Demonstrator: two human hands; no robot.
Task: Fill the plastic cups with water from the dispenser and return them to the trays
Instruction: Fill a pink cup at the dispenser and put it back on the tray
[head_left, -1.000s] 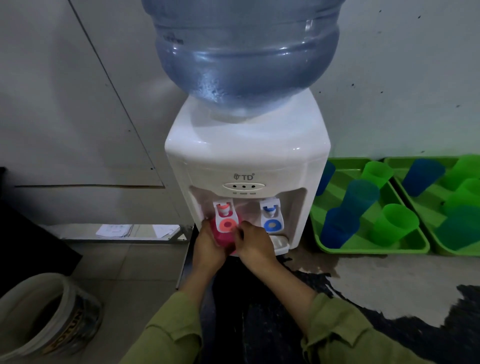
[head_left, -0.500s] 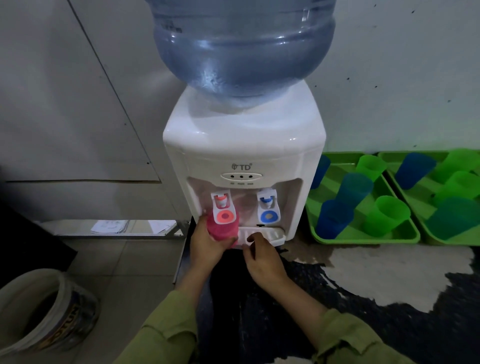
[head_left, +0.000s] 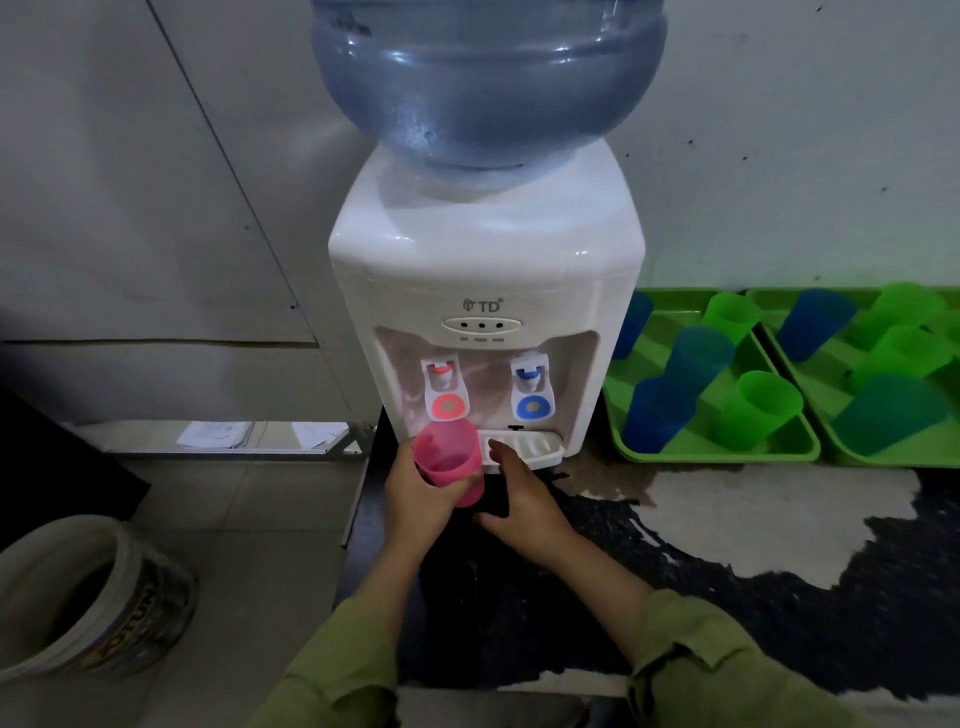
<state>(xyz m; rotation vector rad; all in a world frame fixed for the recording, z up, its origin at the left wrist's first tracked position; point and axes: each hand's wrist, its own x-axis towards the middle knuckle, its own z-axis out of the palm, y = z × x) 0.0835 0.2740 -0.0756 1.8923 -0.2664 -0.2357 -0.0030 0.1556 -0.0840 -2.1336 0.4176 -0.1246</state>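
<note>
Your left hand (head_left: 415, 491) grips the pink plastic cup (head_left: 448, 460), likely full. Carry it level to the green plastic tray (head_left: 717, 456), three o'clock.

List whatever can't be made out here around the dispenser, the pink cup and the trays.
Head view: water level in the pink cup, held by the left hand; tinted wall and dim light hide it.
Blue cup nearest the dispenser: mostly hidden behind its body.
Right tray: cut off by the right edge, so its cup count is unknown.
Water bottle: top cut off by the upper edge.
Bucket label: blurred, unreadable.
</note>
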